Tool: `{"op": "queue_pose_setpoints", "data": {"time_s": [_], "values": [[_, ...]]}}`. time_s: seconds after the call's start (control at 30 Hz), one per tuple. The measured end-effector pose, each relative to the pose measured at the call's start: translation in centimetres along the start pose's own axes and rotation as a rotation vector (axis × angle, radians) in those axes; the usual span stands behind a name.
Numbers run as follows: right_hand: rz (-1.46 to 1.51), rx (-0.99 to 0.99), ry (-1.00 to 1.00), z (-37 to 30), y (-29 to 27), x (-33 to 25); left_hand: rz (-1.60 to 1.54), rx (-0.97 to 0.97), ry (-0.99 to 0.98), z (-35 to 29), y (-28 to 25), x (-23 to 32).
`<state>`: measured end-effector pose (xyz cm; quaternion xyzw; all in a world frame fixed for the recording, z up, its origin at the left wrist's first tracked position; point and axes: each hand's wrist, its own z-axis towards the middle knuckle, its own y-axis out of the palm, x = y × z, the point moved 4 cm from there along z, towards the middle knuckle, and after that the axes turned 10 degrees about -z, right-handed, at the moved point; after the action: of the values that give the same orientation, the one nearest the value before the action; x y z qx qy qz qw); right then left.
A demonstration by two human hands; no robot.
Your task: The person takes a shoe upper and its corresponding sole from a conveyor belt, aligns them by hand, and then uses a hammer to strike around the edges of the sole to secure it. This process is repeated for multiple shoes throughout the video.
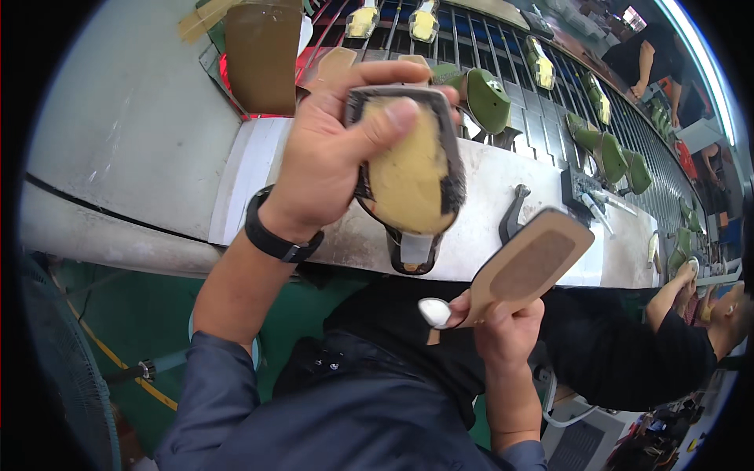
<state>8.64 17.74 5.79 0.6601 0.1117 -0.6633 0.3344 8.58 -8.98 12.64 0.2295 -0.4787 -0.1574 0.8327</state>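
My left hand [326, 161] is wrapped round a shoe [412, 177] turned bottom up, with the thumb pressed on its yellowish underside. The shoe has a dark, rough edge, and its narrow heel end points toward me. Lower right, my right hand [506, 330] grips a tan shoe sole [538, 255] with a darker oval patch on its face. A small rounded white piece [434, 312] sticks out by the right fingers; its kind I cannot make out. Sole and shoe are apart. Beyond my left hand, another tan sole [336, 64] is partly hidden.
Across the back runs a rack of metal rods [503, 59] bearing green shoes [487, 100] and yellow-bottomed ones [424, 23]. A dark curved tool [514, 212] and pens [601, 212] lie on the white bench [330, 255]. A brown panel [263, 59] stands back left. Co-workers [656, 330] are at right.
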Motion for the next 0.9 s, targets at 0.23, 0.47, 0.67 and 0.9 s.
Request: {"op": "queue_pose_setpoints", "data": {"time_s": [0.23,0.47,0.67,0.9], "values": [[-0.054,-0.171,0.101,3.0,6.3,-3.5,0.081,-0.141,0.034,-1.1,2.4,-0.4],[-0.261,-0.192,-0.036,3.6,6.8,-2.6,-0.083,-0.154,-0.069,-2.5,2.7,0.3],[-0.249,-0.161,0.064,3.5,7.3,-2.8,0.039,-0.117,-0.098,-2.8,2.7,0.6],[-0.258,-0.149,0.070,3.5,7.4,-2.6,-0.010,-0.101,-0.130,-2.9,2.7,1.0]]}}
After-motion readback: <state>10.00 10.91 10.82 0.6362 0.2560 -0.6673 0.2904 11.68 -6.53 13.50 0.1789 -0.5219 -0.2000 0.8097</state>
